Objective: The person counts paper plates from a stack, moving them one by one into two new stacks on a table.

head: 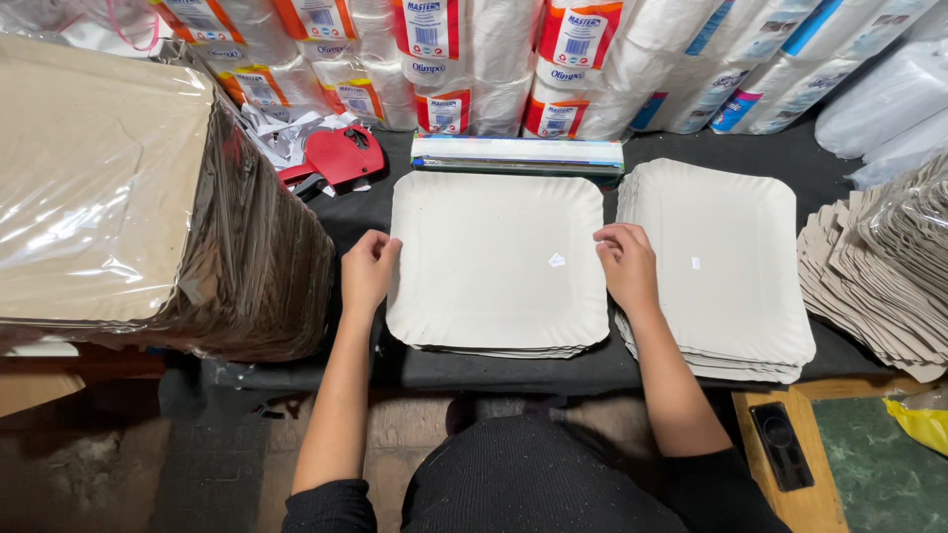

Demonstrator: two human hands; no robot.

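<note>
Grey pulp-paper trays, middle stack (497, 262), squared between left hand (367, 271) and right hand (626, 266), fingers curled against both edges. Aligning step, seemingly; next needs even inward pressure. Beyond fingertips: foil-roll box (516, 153), red price-label gun (341, 156).

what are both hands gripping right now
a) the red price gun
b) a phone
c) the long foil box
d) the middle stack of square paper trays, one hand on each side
d: the left hand and right hand hold opposite side edges of the middle stack of trays.
</note>
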